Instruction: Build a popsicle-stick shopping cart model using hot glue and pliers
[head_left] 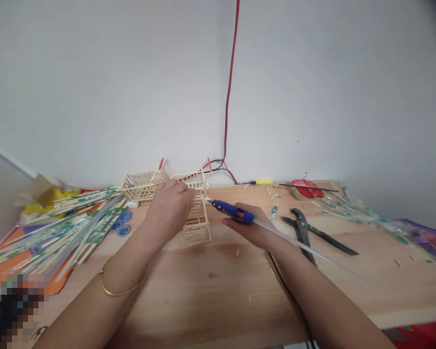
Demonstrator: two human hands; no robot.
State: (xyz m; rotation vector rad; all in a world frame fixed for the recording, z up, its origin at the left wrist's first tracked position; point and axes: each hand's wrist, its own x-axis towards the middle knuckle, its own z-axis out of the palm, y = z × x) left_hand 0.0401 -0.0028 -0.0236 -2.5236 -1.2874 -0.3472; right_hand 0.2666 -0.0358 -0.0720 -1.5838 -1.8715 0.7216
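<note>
My left hand point(169, 209) is closed around a small frame model built of thin wooden sticks point(196, 224), steadying it on the wooden table point(218, 286). My right hand point(252, 228) grips a blue hot glue gun point(231, 211) with a clear glue stick poking out of its back. The gun's nozzle touches the model's right side near its top. A second stick frame point(141, 185) stands just behind my left hand by the wall.
A heap of wrapped sticks point(58, 228) covers the table's left side, with blue caps point(121, 224) beside it. Black pliers point(307, 230) lie right of my right hand. A red dish point(307, 189), a yellow-handled tool point(263, 182) and red-black wires point(228, 111) are at the wall.
</note>
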